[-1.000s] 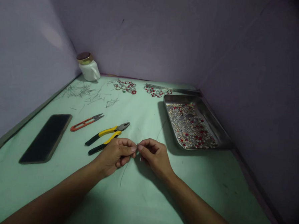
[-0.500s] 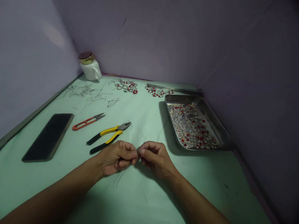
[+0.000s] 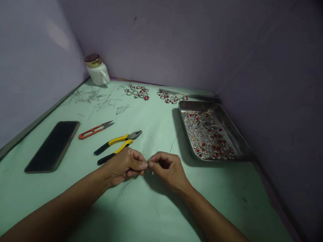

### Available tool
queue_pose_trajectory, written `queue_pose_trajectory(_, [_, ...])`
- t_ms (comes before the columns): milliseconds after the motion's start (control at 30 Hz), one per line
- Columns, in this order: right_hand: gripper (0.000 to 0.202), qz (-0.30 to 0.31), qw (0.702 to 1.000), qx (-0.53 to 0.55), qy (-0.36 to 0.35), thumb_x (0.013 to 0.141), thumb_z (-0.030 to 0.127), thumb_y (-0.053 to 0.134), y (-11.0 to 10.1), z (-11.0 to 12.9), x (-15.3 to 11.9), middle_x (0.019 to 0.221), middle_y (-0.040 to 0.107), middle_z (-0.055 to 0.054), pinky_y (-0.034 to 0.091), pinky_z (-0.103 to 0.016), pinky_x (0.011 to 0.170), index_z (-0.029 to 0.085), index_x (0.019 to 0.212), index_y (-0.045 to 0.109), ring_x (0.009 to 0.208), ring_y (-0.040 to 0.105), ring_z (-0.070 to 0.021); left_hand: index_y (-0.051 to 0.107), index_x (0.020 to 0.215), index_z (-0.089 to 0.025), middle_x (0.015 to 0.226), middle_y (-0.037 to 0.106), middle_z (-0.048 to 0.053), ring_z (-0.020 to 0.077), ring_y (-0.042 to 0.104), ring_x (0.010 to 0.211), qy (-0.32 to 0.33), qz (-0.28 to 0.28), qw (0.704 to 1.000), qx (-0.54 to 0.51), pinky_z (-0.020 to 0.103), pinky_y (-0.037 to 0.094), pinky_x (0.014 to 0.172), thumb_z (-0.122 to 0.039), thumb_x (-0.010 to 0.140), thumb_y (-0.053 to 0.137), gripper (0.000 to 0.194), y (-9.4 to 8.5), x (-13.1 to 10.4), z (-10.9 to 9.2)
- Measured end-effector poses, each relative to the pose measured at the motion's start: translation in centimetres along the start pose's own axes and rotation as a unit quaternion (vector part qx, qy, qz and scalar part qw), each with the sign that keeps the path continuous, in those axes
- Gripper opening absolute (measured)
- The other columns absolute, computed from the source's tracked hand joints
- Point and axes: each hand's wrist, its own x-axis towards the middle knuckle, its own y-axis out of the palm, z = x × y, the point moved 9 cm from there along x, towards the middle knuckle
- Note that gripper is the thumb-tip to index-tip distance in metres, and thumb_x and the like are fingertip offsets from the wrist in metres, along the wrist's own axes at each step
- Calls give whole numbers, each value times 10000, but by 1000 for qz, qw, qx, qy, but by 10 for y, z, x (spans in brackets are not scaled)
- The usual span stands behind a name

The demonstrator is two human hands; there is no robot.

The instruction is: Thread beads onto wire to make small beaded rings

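Note:
My left hand (image 3: 130, 166) is closed in a pinch near the middle of the green table, with a thin wire (image 3: 126, 187) trailing below its fingers. Touching its fingertips, my right hand (image 3: 168, 168) is pinched too; whatever it holds is too small to make out. Yellow-and-black pliers (image 3: 118, 142) lie just behind my left hand. Farther left are red-handled thread snips (image 3: 94, 129). A metal tray (image 3: 237, 141) of white, clear and red beads stands to the right, beyond my right hand.
A dark phone (image 3: 53, 146) lies at the left. Behind are a lidded white mug (image 3: 99, 74), scattered wire pieces (image 3: 89, 95), beaded rings (image 3: 137, 92), more beaded rings (image 3: 169, 98) and a bundle of thin rods (image 3: 190, 95). Walls enclose the back and sides.
The fingertips of both hands have come together, and my right hand's pinch has shifted slightly left. The trailing wire's lower end has swung left and up.

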Motion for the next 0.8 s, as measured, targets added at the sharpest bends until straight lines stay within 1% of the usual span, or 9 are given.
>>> queue_pose_trajectory(167, [102, 12, 986, -122, -113, 703, 174, 567, 1, 17, -4, 594, 587, -4, 367, -233, 484, 163, 695, 668, 522, 483, -106, 559, 463, -132, 329, 446, -55, 29, 290, 313, 53, -109, 987, 102, 171, 165, 334, -160, 539, 636, 112, -12, -5, -13])
queue_pose_trajectory(233, [112, 9, 983, -133, -124, 710, 177, 564, 0, 18, -6, 603, 597, -8, 374, -238, 488, 169, 708, 676, 530, 497, -114, 568, 469, -131, 355, 455, -49, 49, 345, 361, 85, -136, 976, 150, 179, 242, 372, -160, 548, 638, 110, -12, -8, -20])
queue_pose_trajectory(400, [99, -32, 997, -55, -35, 694, 234, 608, -4, 2, -1, 522, 566, 8, 355, -226, 452, 163, 643, 656, 486, 469, -103, 615, 520, -126, 455, 525, -14, 88, 423, 457, 147, -181, 935, 266, 207, 327, 435, -200, 595, 641, 108, -8, -17, -37])
queue_pose_trajectory(467, [116, -41, 999, 3, 10, 682, 258, 629, -6, -5, 2, 493, 537, 21, 321, -212, 427, 154, 632, 644, 459, 439, -86, 629, 551, -132, 495, 568, 4, 104, 462, 483, 166, -179, 927, 284, 216, 361, 456, -229, 637, 615, 131, -5, -20, -42])
queue_pose_trajectory(533, [152, -38, 995, 77, 51, 666, 296, 657, -6, -12, 4, 518, 538, 22, 278, -197, 396, 146, 652, 636, 434, 413, -68, 642, 599, -140, 562, 615, 23, 131, 520, 538, 200, -199, 906, 315, 234, 403, 500, -264, 673, 590, 154, -7, -26, -50])
queue_pose_trajectory(600, [196, -28, 984, 154, 84, 645, 326, 687, -7, -16, 6, 567, 546, 22, 226, -183, 368, 145, 687, 624, 418, 391, -50, 649, 664, -151, 633, 642, 34, 159, 561, 596, 238, -264, 860, 367, 260, 431, 552, -294, 703, 562, 172, -17, -36, -62])
queue_pose_trajectory(667, [218, -4, 970, 221, 97, 641, 335, 703, -7, -17, 9, 581, 522, 31, 197, -176, 357, 148, 692, 602, 414, 374, -40, 643, 745, -168, 727, 655, 40, 185, 584, 660, 253, -339, 789, 445, 295, 443, 615, -291, 722, 535, 165, -28, -47, -73])
queue_pose_trajectory(700, [221, 13, 964, 247, 97, 647, 335, 703, -6, -15, 9, 575, 501, 38, 193, -175, 357, 150, 682, 587, 416, 369, -38, 635, 781, -179, 784, 652, 44, 202, 588, 705, 250, -358, 750, 497, 316, 443, 646, -281, 721, 529, 159, -31, -50, -77])
queue_pose_trajectory(800, [229, 64, 950, 289, 98, 669, 326, 695, -4, -10, 10, 564, 451, 48, 173, -174, 353, 153, 655, 545, 415, 344, -33, 609, 834, -188, 940, 611, 77, 279, 551, 885, 210, -330, 651, 650, 386, 429, 728, -280, 680, 561, 185, -33, -43, -78])
